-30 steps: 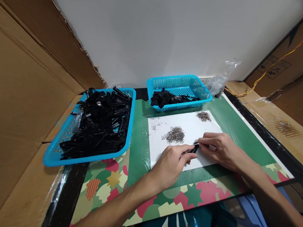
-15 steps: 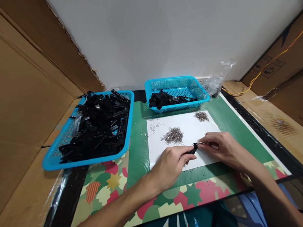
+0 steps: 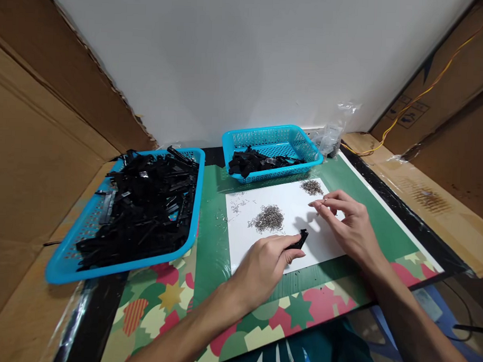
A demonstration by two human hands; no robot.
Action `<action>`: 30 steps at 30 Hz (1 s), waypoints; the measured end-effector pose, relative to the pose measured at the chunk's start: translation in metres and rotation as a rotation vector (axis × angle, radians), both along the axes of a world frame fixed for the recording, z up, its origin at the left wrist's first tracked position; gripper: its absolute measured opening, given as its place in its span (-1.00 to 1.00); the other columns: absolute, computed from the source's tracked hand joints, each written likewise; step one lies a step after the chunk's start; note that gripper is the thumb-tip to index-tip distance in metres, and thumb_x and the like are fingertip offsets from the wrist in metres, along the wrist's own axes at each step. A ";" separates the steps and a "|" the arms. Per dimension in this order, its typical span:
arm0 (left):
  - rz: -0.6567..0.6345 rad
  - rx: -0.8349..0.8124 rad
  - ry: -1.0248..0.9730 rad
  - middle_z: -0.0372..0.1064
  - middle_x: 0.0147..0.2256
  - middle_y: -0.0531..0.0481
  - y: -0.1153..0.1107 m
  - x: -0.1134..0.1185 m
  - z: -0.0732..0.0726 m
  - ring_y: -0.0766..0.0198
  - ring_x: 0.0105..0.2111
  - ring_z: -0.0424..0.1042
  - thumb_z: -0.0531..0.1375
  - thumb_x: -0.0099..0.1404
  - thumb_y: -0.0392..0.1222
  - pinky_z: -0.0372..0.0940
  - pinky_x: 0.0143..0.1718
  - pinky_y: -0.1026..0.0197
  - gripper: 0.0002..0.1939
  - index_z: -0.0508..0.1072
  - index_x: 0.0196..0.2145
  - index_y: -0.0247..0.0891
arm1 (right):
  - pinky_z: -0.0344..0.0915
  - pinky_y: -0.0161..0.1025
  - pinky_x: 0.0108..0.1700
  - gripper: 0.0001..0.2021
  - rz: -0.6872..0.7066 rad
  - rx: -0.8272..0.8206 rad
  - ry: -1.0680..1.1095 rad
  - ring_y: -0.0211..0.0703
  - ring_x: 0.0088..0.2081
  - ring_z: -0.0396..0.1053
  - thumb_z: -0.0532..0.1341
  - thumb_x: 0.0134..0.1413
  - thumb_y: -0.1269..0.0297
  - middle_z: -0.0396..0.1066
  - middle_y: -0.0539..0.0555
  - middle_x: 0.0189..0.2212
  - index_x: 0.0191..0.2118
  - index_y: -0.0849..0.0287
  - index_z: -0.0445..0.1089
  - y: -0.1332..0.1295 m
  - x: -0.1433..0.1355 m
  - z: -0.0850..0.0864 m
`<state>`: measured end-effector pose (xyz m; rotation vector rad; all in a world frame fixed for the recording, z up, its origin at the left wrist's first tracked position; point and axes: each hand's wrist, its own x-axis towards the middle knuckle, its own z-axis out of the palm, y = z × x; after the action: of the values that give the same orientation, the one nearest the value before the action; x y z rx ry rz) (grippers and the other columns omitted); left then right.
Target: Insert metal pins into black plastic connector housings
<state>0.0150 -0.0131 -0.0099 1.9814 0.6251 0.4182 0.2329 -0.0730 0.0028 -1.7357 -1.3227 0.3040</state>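
Between the thumb and fingers of my left hand [image 3: 268, 258] is a small black plastic part [image 3: 302, 240], held over the front of a white sheet [image 3: 239, 244]. My right hand [image 3: 345, 216] hovers above the sheet's right side, its thumb and fingertips pinched together; what they hold, if anything, is too small to name. A pile of tiny metal pieces [image 3: 270, 219] lies left of centre on the sheet. Near the sheet's back right corner is a smaller pile [image 3: 311, 187], close to my right fingertips. Loose metal bits are scattered at the back left.
A blue basket [image 3: 198, 200] heaped with black parts stands at the left. Another blue basket [image 3: 267, 130], partly filled with black parts, is behind the sheet. A clear plastic bag [image 3: 330, 139] sits beside it. Cardboard walls flank the table, with a yellow wire at the right.
My right hand has moved back and away from the black part, and a thin tool-like item seen in it before no longer shows clearly. My left hand still holds the part. The view has shifted slightly.
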 end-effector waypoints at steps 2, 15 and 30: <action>0.005 0.004 0.007 0.65 -0.10 -0.07 0.000 0.000 0.001 0.18 -0.23 0.60 0.17 0.53 -0.17 0.42 -0.22 0.20 -0.69 0.61 0.11 -0.19 | 0.23 -0.21 -0.38 -0.59 0.003 -0.071 0.067 -0.17 -0.46 0.38 0.26 0.35 0.00 0.47 0.04 -0.51 -0.47 0.14 0.54 -0.003 0.002 -0.003; 0.009 0.024 0.037 0.65 -0.05 -0.12 -0.001 0.001 0.003 0.07 -0.10 0.62 0.14 0.53 -0.17 0.48 -0.09 0.09 -0.65 0.58 0.16 -0.23 | 0.32 -0.19 -0.29 -0.80 0.136 -0.229 -0.095 -0.09 -0.37 0.50 0.21 0.38 0.15 0.60 0.07 -0.34 -0.22 0.10 0.52 -0.015 0.015 -0.015; -0.003 0.030 0.005 0.64 -0.10 -0.02 0.007 0.003 -0.001 0.19 -0.23 0.58 0.11 0.54 -0.18 0.39 -0.22 0.20 -0.69 0.62 0.06 -0.12 | 0.25 -0.28 -0.32 -0.77 0.310 -0.273 0.243 -0.19 -0.34 0.33 0.19 0.43 0.08 0.43 0.02 -0.35 -0.16 0.14 0.43 -0.013 0.009 -0.003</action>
<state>0.0184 -0.0064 -0.0113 2.0127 0.6229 0.4232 0.2419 -0.0860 -0.0005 -1.6430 -1.4158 0.8795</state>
